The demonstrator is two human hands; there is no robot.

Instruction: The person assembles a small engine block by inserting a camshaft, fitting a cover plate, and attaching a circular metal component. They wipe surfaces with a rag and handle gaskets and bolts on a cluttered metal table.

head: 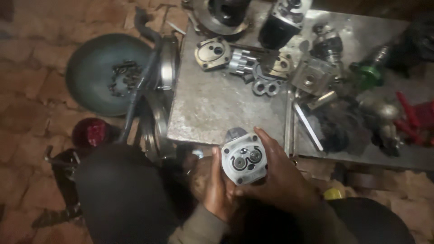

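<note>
While we look down from the head camera, both our hands grasp one metal pump body (pixel 244 163) just off the near edge of the desk (pixel 212 108), above our lap. Our left hand (pixel 216 185) cups it from the left and below, thumb laid up along its side. Our right hand (pixel 280 176) wraps it from the right, fingers curled over the top edge. Neither hand is free; both are closed on the same piece.

The pump body shows us its flat open face, tilted up toward the camera, with two round bores side by side and small bolt holes at the corners. Its long axis seems to run away from us, down into the palms, though the hands hide its depth.

Ahead of us, well apart from the hands, the desk carries a matching cover plate (pixel 212 53), a pair of gears (pixel 242 61) and a flat gasket (pixel 266 85). These lie forward and slightly left of the pump body, about equally near either hand. A round dish (pixel 90 90) with small dark parts sits on the brick floor to the left.
</note>
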